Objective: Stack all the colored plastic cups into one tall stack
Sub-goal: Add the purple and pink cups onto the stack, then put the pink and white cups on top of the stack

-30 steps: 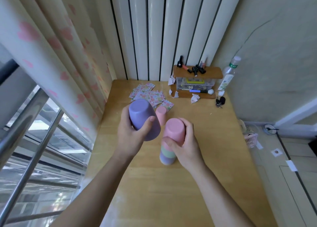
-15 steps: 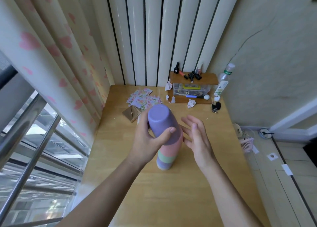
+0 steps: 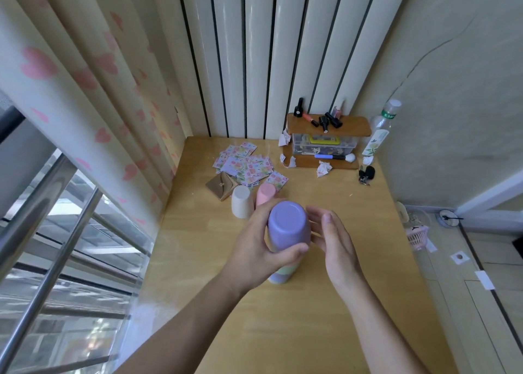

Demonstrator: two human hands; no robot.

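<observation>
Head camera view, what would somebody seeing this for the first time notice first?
The eye goes to the purple cup, upside down on top of the cup stack at the middle of the wooden table, gripped by the left hand while the right hand hovers open beside it. Just behind stand a white cup and a pink cup, both upside down and not yet stacked.

Purple cup (image 3: 288, 226), heart-patterned pink curtain (image 3: 85, 85)
</observation>
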